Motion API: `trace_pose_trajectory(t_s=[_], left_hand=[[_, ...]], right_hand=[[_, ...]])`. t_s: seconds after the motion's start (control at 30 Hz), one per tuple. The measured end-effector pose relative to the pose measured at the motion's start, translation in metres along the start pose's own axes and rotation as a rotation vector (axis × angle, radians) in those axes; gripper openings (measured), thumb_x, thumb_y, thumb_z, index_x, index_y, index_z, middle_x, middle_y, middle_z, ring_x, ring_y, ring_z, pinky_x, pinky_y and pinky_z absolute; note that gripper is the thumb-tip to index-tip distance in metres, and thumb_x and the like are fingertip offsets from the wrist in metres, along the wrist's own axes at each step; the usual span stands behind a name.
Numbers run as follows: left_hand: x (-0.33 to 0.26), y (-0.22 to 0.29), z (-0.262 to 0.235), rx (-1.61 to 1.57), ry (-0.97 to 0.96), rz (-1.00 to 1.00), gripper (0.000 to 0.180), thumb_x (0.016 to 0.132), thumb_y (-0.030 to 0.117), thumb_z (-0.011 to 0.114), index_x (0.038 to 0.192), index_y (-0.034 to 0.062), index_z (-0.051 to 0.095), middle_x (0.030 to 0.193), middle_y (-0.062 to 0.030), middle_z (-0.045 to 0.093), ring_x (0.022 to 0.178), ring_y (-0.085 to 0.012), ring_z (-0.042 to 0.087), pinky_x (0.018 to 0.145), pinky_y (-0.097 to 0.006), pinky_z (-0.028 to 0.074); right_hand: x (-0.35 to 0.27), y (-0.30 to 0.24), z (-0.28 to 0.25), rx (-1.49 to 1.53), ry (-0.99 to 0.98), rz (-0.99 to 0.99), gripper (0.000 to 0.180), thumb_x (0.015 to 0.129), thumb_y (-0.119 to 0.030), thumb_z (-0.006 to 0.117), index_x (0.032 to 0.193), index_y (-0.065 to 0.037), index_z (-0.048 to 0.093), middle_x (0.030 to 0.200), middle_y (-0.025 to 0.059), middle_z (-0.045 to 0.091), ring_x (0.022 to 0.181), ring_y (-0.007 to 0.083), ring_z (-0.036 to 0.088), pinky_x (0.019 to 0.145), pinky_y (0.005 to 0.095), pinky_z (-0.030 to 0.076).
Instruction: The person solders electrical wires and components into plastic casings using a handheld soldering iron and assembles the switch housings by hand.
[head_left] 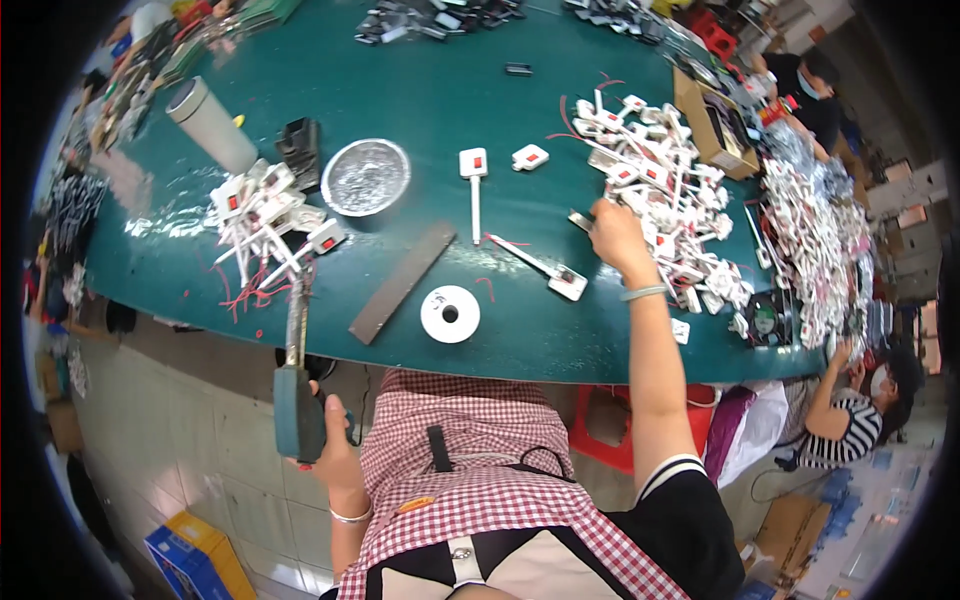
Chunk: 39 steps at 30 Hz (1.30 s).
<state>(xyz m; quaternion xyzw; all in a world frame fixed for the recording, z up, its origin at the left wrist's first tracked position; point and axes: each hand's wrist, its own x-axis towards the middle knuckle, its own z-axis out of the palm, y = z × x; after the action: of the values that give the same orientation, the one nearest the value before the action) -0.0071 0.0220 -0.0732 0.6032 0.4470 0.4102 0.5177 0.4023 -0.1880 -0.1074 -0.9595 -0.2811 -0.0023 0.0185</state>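
My left hand point(335, 455) is closed round the teal and black handle of a soldering gun point(297, 400). Its long metal barrel points away from me, over the table edge toward a small heap of white parts with red switches point(275, 210). My right hand point(618, 238) is closed at the left side of a large pile of white switch parts point(665, 180). A small light-coloured piece point(580, 220) sticks out from its fingertips; its kind is unclear. Between my hands lie a white part with a stem point(475, 190), an opened one point(565, 283) and a stemless one point(530, 157).
On the green table point(440, 90) are a foil-lined round dish point(366, 178), a flat dark bar point(400, 285), a white spool point(450, 314) and a grey flask point(215, 125). A cardboard box point(720, 125) stands behind the large pile. Co-workers sit at the right.
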Motion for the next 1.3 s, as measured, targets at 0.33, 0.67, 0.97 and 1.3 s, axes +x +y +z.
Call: trace_pose_trajectory(t_s=[0.33,0.67,0.97,1.3], left_hand=[[0.003,-0.012,-0.013,-0.038,0.088,0.019,0.027,0.088,-0.001,0.067,0.115,-0.0039,0.064,0.094,-0.0047,0.066,0.062,-0.0070,0.051,0.054,-0.023,0.041],[0.018,0.000,-0.014,-0.020,0.068,0.043,0.025,0.088,0.000,0.068,0.112,-0.0037,0.065,0.086,-0.0023,0.064,0.061,-0.0059,0.051,0.054,-0.022,0.041],[0.016,-0.006,-0.038,-0.040,0.186,0.013,0.022,0.087,0.000,0.069,0.109,-0.0044,0.065,0.079,-0.0001,0.061,0.059,-0.0052,0.050,0.052,-0.021,0.039],[0.030,-0.011,-0.045,-0.020,0.280,0.000,0.023,0.086,-0.002,0.068,0.108,-0.0051,0.065,0.077,-0.0018,0.061,0.057,-0.0064,0.051,0.050,-0.021,0.039]], right_hand=[[0.001,-0.010,-0.028,0.222,-0.276,-0.249,0.015,0.077,-0.003,0.068,0.091,-0.004,0.062,0.090,0.0174,0.067,0.091,0.0388,0.062,0.081,0.0458,0.050],[0.109,-0.192,-0.051,1.108,0.106,-0.225,0.020,0.083,-0.010,0.075,0.095,0.003,0.066,0.081,0.0047,0.067,0.071,0.0105,0.061,0.063,0.0271,0.049],[0.207,-0.350,-0.010,1.436,-0.169,0.120,0.027,0.088,-0.020,0.071,0.072,0.000,0.067,0.074,0.0100,0.065,0.065,0.0209,0.064,0.057,0.0391,0.057],[0.236,-0.409,-0.014,0.851,-0.154,-0.160,0.028,0.081,-0.022,0.078,0.088,0.004,0.069,0.087,0.0194,0.072,0.079,0.0283,0.073,0.067,0.0399,0.060]])
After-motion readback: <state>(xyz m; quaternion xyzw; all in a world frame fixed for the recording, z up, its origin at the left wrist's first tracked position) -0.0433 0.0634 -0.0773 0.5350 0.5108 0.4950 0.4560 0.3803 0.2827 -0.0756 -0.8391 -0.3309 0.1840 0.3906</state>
